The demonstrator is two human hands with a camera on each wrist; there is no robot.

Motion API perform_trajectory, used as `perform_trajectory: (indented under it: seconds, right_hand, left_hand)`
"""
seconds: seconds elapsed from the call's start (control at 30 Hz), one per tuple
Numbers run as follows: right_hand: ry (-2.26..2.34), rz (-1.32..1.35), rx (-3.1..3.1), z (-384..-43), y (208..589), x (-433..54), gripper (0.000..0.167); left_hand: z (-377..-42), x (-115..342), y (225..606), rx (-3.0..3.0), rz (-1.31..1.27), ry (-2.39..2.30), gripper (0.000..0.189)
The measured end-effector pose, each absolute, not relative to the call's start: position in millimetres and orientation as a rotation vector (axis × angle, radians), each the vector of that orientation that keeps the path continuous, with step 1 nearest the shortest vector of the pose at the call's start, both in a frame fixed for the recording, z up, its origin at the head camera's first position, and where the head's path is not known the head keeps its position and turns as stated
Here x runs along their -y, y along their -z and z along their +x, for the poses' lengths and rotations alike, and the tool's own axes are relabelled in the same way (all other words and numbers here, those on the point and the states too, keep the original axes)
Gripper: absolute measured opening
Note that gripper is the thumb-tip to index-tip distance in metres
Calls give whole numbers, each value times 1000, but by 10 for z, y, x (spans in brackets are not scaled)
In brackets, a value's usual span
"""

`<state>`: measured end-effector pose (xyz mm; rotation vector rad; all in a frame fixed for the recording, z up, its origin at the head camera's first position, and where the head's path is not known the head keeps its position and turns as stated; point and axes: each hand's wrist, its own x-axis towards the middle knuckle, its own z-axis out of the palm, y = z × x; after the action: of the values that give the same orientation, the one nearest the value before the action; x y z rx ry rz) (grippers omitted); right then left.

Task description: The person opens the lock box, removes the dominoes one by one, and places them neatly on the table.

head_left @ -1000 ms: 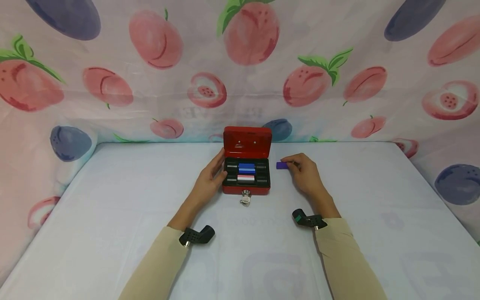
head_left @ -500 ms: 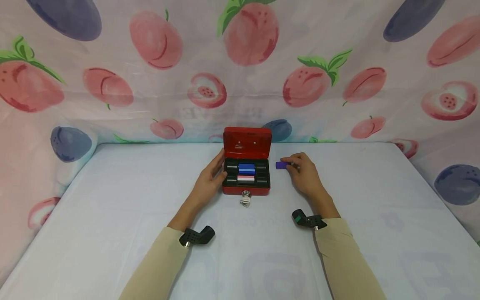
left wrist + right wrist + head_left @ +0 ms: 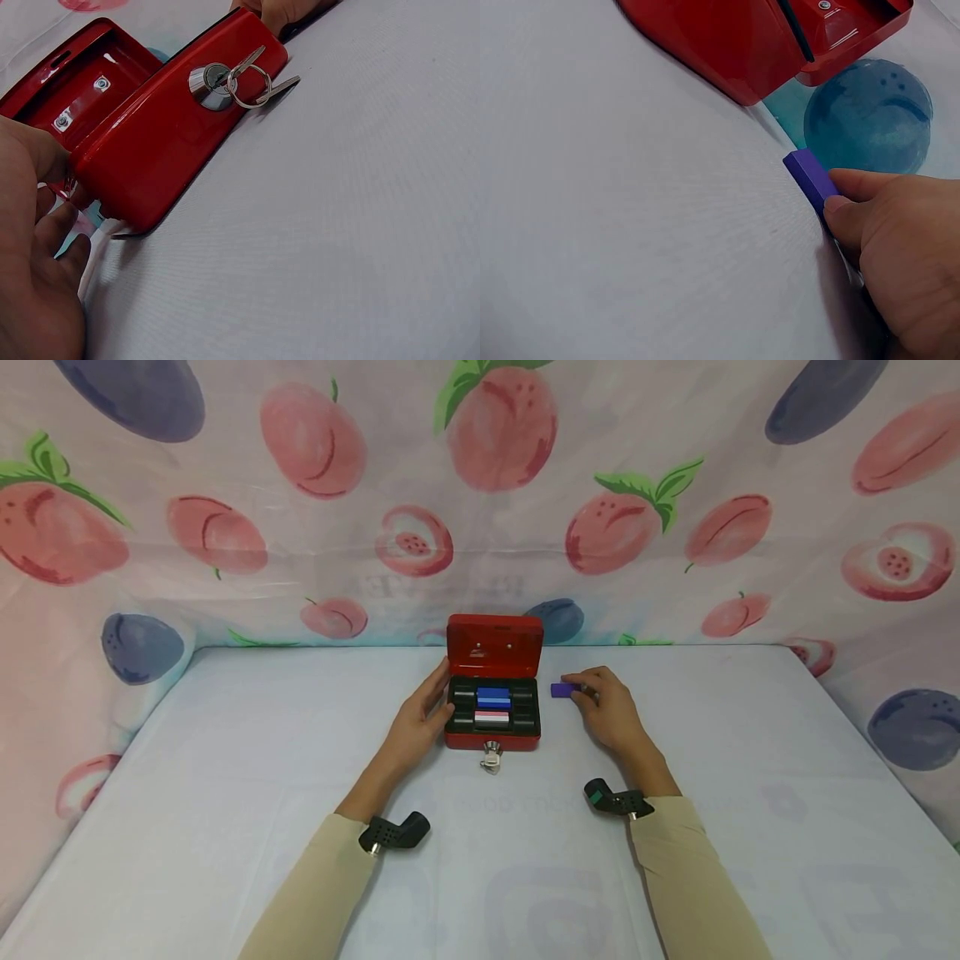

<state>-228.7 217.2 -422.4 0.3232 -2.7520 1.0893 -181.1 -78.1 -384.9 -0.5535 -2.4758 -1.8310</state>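
A red cash box (image 3: 492, 741) stands with its lid (image 3: 495, 645) raised and a key in its front lock (image 3: 492, 747). Its black tray (image 3: 528, 714) holds blue blocks (image 3: 493, 697) and a pink and white block (image 3: 492, 717), all lying in the middle. My left hand (image 3: 415, 720) rests along the box's left side, thumb at the rim and fingers reaching back toward the hinge. Right of the box, my right hand (image 3: 611, 706) pinches a small purple block (image 3: 810, 176) between thumb and forefinger, its free end pointing at the box. Something greyish shows between those fingers in the head view.
A white cloth (image 3: 225, 777) covers the table, and a fruit-print curtain (image 3: 480, 552) hangs behind it. The raised lid stands close to the table's back edge. From the lock hangs a ring with keys (image 3: 251, 86).
The purple block shifts very slightly to the left within the right hand's fingers. Both hands and the cash box stay in place.
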Motion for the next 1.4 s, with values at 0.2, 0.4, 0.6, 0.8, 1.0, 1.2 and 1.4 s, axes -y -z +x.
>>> perform_trajectory:
  seconds: [0.2,0.4,0.6,0.8,1.0,1.2,1.4]
  right_hand:
    - [-1102,311,2746,-2282,4232,-2172,24]
    - [-1100,291,2757,-2272,4225,-2166,23]
    - [-1099,294,2754,-2268,4229,-2172,23]
    - [-1099,309,2741,-2278,4224,-2174,22]
    - [-1094,284,2758,-2276,4219,-2165,22]
    - [-1078,270,2767,-2267,4212,-2159,23]
    - [-1080,256,2775,-2272,4214,-2165,24]
  left_hand:
    - [-1812,781,3851,2476,-551,1830,62]
    - [-1808,778,3842,2479,-546,1832,62]
    - [-1804,779,3834,2480,-547,1852,62]
    - [-1820,790,3833,2465,-572,1862,62]
    - [-1834,798,3836,2464,-587,1855,61]
    - [-1838,801,3837,2465,-600,1847,61]
    - [-1835,797,3840,2474,-580,1851,61]
